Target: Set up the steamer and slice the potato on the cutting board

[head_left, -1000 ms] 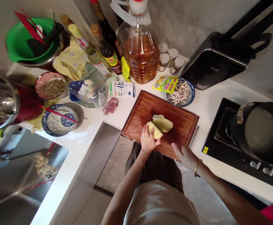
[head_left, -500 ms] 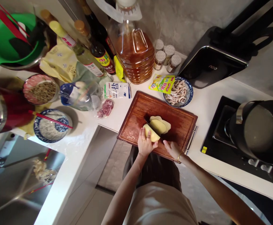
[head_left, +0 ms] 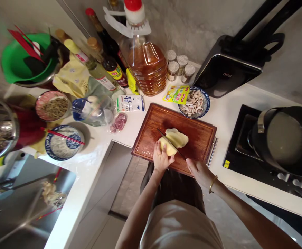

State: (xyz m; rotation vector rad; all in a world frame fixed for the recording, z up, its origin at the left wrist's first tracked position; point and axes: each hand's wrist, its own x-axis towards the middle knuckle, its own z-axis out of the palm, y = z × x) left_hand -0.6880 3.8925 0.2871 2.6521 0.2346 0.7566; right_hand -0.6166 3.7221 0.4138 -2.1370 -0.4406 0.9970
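Observation:
On the wooden cutting board, my left hand grips a peeled potato, its fingers bent over the top. My right hand is closed round the handle of a knife, and a bracelet circles that wrist. The thin dark blade lies along the cut side of the potato, its tip pointing to the far left. Pale potato slices overlap on the board just beyond the blade. The hand hides most of the knife handle.
Beyond the board stand a bowl of sliced mushrooms, a yellow seasoning packet, a big oil jug and a knife block. A pot sits on the stove at right. Bowls, bagged meat and a sink lie left.
My right hand has moved right, away from the potato, drawing the knife with it. The blade now shows nearly edge-on. My left hand stays on the potato; the view has shifted slightly.

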